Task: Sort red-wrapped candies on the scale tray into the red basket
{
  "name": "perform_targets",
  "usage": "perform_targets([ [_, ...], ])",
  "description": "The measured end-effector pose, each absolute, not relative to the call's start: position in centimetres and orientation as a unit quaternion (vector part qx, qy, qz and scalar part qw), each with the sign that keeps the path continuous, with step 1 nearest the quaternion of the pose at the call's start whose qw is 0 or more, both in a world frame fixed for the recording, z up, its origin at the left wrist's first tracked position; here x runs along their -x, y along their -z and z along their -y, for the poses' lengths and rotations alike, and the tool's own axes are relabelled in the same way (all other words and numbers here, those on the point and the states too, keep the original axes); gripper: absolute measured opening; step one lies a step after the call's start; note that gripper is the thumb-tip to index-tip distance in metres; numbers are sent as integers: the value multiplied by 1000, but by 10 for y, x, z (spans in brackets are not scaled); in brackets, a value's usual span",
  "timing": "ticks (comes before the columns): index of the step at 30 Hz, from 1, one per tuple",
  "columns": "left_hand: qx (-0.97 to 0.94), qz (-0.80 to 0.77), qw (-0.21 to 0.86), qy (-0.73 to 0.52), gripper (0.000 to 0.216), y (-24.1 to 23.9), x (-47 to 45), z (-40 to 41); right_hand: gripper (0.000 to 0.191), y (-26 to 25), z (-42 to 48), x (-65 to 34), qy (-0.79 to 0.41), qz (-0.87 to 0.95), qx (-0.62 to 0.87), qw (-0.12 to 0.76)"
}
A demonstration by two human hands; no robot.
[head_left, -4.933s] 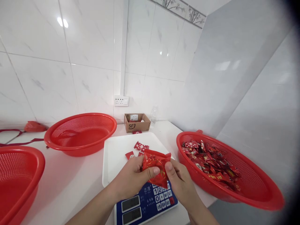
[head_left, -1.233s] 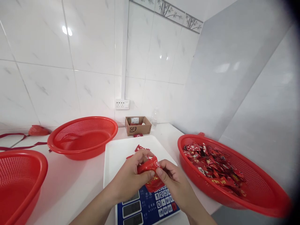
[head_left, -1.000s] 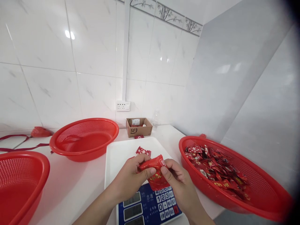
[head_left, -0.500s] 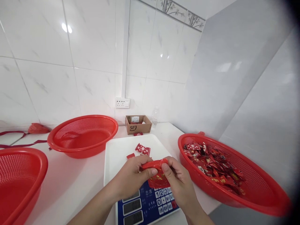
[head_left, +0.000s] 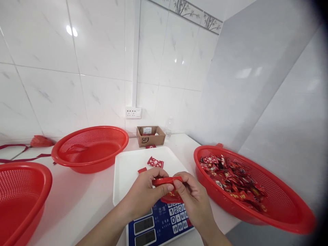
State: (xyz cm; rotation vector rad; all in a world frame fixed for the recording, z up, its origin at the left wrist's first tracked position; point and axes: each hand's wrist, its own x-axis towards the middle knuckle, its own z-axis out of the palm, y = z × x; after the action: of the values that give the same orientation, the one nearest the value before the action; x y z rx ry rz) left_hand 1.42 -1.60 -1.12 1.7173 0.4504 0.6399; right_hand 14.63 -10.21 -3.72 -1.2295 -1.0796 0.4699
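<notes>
A small red plastic bag [head_left: 171, 195] with gold markings is held between my two hands above a digital scale [head_left: 147, 223]. My left hand [head_left: 150, 189] pinches the left part of the bag's top edge between thumb and fingers. At the right end of that edge, my right hand [head_left: 193, 194] is closed in a similar pinch. The bag's contents are hidden. Behind my hands, a red dotted candy packet [head_left: 155, 162] lies on the scale's white tray [head_left: 128, 171], and a second red packet [head_left: 142, 170] is partly covered by my left hand.
On the right stands a red oval basket [head_left: 289, 208] with many small red packets. Two more red baskets [head_left: 89, 163] [head_left: 47, 177] stand on the left. Against the wall are a cardboard box [head_left: 153, 139], a clear bottle [head_left: 168, 128] and a red bundle [head_left: 42, 140] with straps.
The bag's top edge has come away from flat, bulging toward me, and less of its gold-marked front shows. Both hands keep their pinch and have barely moved.
</notes>
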Motion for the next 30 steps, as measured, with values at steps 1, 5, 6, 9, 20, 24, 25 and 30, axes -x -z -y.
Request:
perform_targets([
  [1, -740, -194, 581, -277, 15, 11, -14, 16, 29, 36, 102, -145, -204, 481, 544, 657],
  [5, -770, -196, 531, -296, 13, 9, -11, 18, 28, 33, 104, -140, -210, 487, 547, 648],
  [6, -778, -198, 516, -299, 13, 8, -10, 18, 26, 32, 104, -139, -214, 488, 546, 646],
  [9, -802, -205, 474, -301, 14, 7, -9, 19, 24, 32, 104, -137, -224, 504, 542, 634],
  [20, -702, -181, 603, -333, 19, 8, -11, 16, 32, 35, 105, -143, -237, 501, 580, 597],
  [24, -680, -133, 658, -295, 27, 11, -12, 12, 36, 33, 106, -144, -216, 473, 585, 623],
  [25, -681, -125, 664, -281, 29, 11, -12, 12, 36, 32, 106, -143, -219, 462, 581, 633],
  [30, -693, -116, 648, -293, 24, 8, -11, 13, 36, 26, 106, -137, -287, 421, 522, 684],
])
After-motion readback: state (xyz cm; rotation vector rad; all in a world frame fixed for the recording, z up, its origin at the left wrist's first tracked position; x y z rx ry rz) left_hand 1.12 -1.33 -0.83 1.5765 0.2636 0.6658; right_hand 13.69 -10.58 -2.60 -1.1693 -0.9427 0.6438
